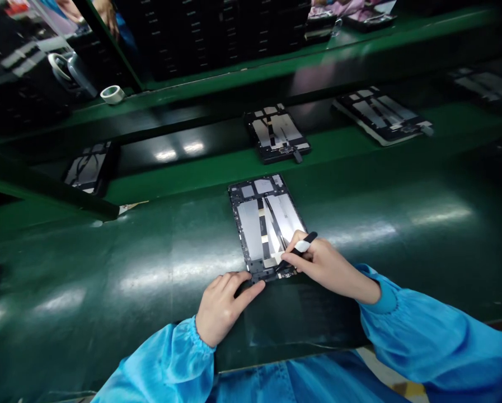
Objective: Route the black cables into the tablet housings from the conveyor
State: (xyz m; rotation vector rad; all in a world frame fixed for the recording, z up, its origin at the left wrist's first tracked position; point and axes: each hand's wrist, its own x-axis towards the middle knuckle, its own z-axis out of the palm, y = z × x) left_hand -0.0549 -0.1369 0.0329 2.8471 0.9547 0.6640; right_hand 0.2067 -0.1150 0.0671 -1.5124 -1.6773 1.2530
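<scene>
An opened tablet lies on the green bench, showing silver-grey panels, a dark frame and flat ribbon cables down its middle. My left hand steadies its lower left corner, thumb along the bottom edge and fingers at the side. In my right hand is a slim pen-like tool, black with a white section, pinched between thumb and fingers. Its dark tip points down at the tablet's lower edge, right of the cable ends; whether it touches cannot be made out.
More opened tablets rest along the strip behind the bench, one to the right and another at left. A roll of tape sits on the ledge near a green post. Dark stacked trays and another person's hand are beyond.
</scene>
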